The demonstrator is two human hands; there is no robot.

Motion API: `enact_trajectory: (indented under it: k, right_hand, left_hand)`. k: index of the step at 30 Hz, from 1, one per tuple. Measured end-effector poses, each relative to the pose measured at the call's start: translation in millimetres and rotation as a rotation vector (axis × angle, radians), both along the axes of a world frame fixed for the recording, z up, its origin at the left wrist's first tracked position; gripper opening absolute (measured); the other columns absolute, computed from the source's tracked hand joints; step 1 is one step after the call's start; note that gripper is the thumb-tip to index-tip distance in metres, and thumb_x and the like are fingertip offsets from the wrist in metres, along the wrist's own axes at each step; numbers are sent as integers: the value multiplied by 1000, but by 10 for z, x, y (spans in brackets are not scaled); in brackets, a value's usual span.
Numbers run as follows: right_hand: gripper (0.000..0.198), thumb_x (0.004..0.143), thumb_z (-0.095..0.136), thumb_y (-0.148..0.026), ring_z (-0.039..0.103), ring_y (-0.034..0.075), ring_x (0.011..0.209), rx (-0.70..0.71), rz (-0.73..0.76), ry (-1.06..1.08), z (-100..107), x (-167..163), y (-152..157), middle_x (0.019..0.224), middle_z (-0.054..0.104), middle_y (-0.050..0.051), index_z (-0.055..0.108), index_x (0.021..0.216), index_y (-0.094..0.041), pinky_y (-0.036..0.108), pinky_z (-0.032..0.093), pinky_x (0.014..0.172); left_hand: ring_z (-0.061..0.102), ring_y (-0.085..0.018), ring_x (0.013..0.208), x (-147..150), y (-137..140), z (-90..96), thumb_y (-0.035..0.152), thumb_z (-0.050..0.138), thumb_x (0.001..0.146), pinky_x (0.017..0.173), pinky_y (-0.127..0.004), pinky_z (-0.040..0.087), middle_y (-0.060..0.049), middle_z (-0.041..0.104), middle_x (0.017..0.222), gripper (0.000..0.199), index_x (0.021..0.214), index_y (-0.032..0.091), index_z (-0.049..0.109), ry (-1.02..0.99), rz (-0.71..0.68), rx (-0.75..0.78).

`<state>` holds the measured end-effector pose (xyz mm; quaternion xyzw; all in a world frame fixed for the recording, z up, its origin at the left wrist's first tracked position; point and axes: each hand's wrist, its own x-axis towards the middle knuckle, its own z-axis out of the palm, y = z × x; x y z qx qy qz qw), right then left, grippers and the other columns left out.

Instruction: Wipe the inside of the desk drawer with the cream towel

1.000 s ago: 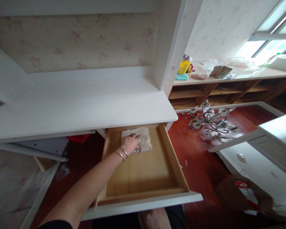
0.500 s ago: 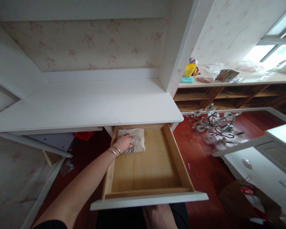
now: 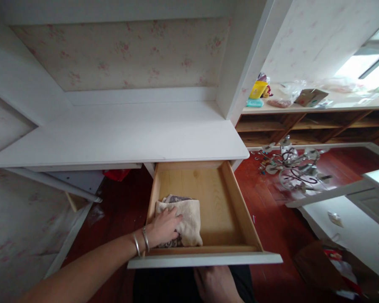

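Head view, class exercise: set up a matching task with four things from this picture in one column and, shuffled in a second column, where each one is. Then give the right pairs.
Things:
1. folded cloth
2. yellow container
3. chandelier
4. right hand

Places:
A. on the red wooden floor
B. below the drawer front, at the picture's bottom edge
C. in the open drawer, under the left hand
D. on the long shelf top by the wall

Pairs: 1-C, 2-D, 3-A, 4-B
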<state>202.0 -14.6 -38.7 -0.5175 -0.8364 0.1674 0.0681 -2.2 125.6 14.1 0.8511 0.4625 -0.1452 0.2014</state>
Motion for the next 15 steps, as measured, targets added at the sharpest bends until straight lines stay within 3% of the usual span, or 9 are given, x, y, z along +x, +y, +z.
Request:
enact_trajectory:
  k: [8, 15]
  right_hand:
    - [29, 83, 48, -12, 69, 30, 84, 24, 7, 4, 30, -8, 1, 96, 74, 8, 69, 100, -23, 40, 53, 75]
    - [27, 82, 51, -13, 67, 26, 86, 24, -31, 74, -18, -27, 14, 98, 73, 10, 70, 100, -21, 35, 51, 79]
  left_hand:
    - [50, -34, 116, 113, 59, -89, 41, 67, 77, 93, -46, 46, -12, 51, 129, 49, 122, 23, 61, -55, -74, 72]
    - [52, -33, 108, 815, 113, -232, 53, 67, 77, 81, -44, 51, -12, 54, 121, 52, 115, 18, 63, -133, -205, 151]
